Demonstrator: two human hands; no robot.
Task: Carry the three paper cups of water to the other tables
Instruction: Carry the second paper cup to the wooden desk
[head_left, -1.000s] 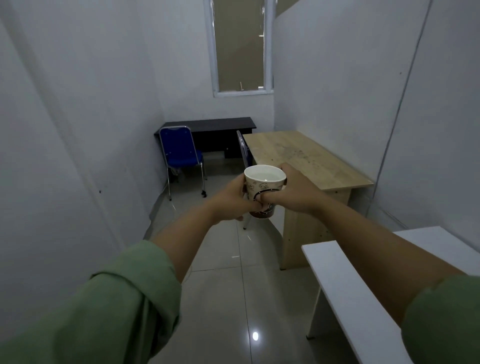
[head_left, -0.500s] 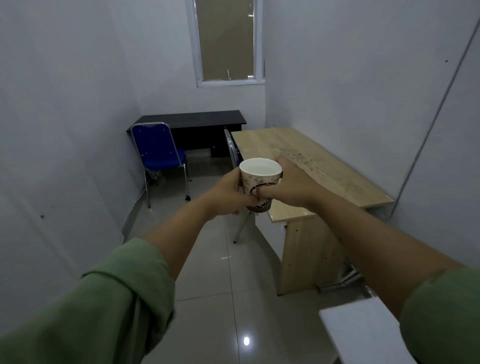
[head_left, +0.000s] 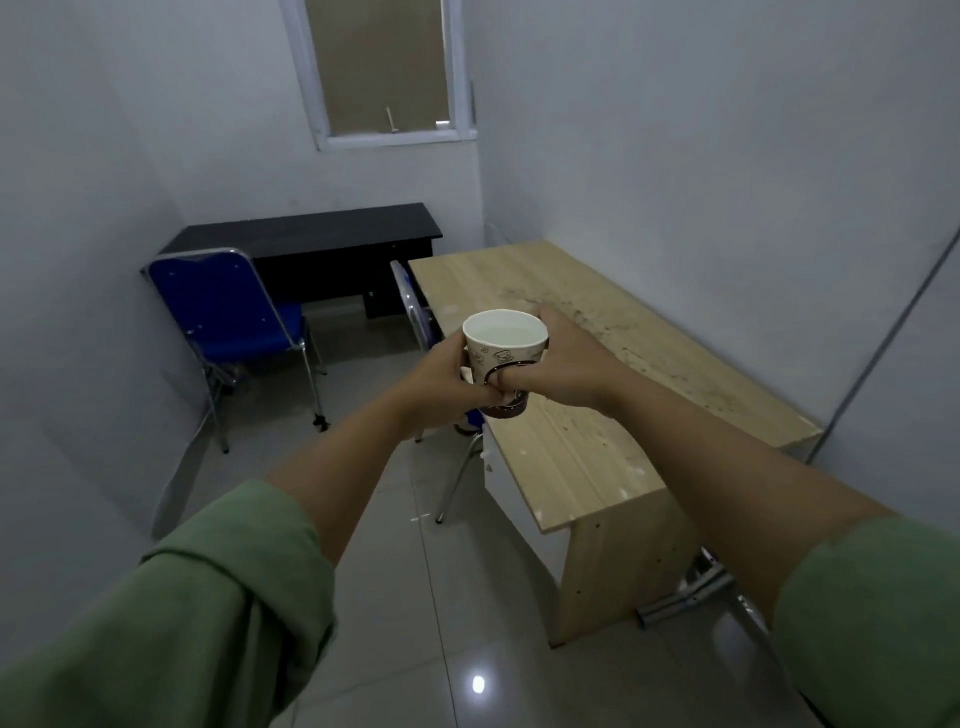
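A white paper cup (head_left: 503, 347) with printed drawings and a dark base is filled with water nearly to the rim. I hold it upright in front of me with both hands: my left hand (head_left: 441, 382) wraps its left side, my right hand (head_left: 563, 364) its right side. The cup hovers above the near left edge of a light wooden table (head_left: 613, 374). Beyond it, against the far wall, stands a black table (head_left: 311, 236). No other cups are in view.
A blue chair (head_left: 228, 312) with a metal frame stands by the left wall. A second chair (head_left: 415, 312) is tucked at the wooden table's left side. Walls close in on the left and right. Metal legs (head_left: 691, 597) lie on the tiled floor under the wooden table's near end.
The view has moved forward along the room. The white table at the lower right has dropped out of view and the wooden table is closer. Both hands keep holding the cup.
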